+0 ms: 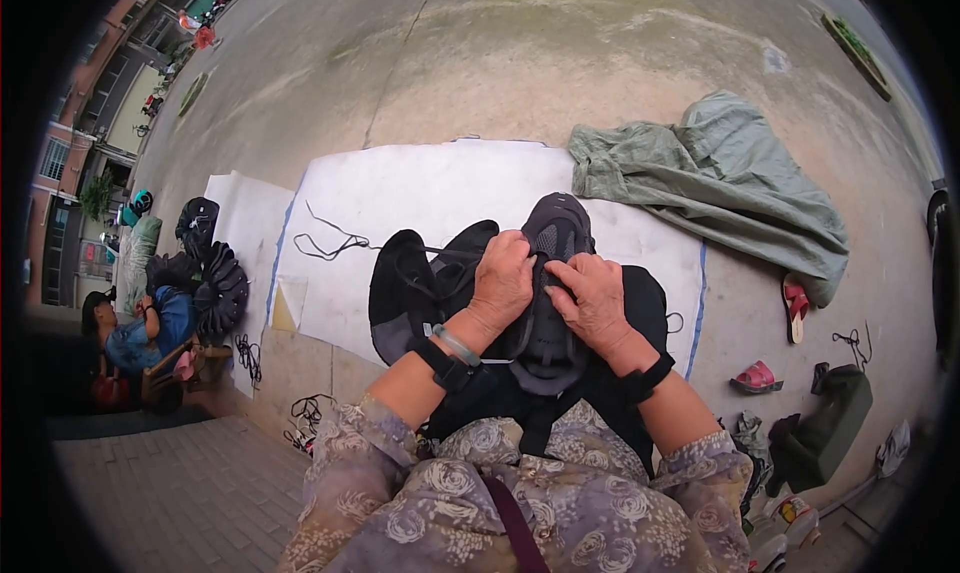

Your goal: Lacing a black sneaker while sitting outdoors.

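Note:
A dark grey and black sneaker (561,223) lies in front of me, toe pointing away and its opening toward my lap. My left hand (503,281) is closed over the left side of its lacing area, pinching a black shoelace (440,250). That lace runs left from the fingers and ends in loose loops on a white sheet (380,188). At the right side of the same lacing area, my right hand (590,295) has its fingers bent and pinched; what sits between them is hidden. More black shoes (400,273) rest just left of my left hand.
A green-grey cloth (700,163) covers the sheet's far right corner. Pink sandals (757,377) and a dark green box-like thing (835,428) are on the right. At left, another person (140,333) sits beside piled black shoes (215,288). Loose black laces (308,418) lie near my left elbow.

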`<state>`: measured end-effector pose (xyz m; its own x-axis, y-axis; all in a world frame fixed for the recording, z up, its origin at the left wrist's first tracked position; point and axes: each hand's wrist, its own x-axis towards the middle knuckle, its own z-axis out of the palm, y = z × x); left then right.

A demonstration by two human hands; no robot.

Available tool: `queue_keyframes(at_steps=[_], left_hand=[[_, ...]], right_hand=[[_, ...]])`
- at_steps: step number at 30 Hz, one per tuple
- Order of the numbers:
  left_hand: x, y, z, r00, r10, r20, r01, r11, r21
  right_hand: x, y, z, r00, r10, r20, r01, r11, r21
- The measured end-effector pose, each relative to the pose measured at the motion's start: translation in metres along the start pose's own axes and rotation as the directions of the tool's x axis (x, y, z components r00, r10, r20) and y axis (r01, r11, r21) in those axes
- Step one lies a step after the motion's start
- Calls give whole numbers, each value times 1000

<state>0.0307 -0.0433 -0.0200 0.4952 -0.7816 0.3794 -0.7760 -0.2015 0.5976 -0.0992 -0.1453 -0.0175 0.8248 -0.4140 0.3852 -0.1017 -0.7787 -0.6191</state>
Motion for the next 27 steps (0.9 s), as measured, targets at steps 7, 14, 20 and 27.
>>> queue_keyframes(at_steps=[7,14,20,27], left_hand=[[0,-4,7,997,-54,53,52,998,31],[-10,22,-23,993,75,96,-76,997,6],[-13,23,-32,945,-35,326,9,997,81],[-13,26,-14,909,-210,361,53,915,399]], right_hand=[[-1,1,4,1000,21,5,-21,1000,-5],[-3,5,3,999,48,-3,-48,999,26],[-1,-2,7,998,65,-16,-65,998,1],[6,-22,23,987,144,-65,-152,979,-137]])
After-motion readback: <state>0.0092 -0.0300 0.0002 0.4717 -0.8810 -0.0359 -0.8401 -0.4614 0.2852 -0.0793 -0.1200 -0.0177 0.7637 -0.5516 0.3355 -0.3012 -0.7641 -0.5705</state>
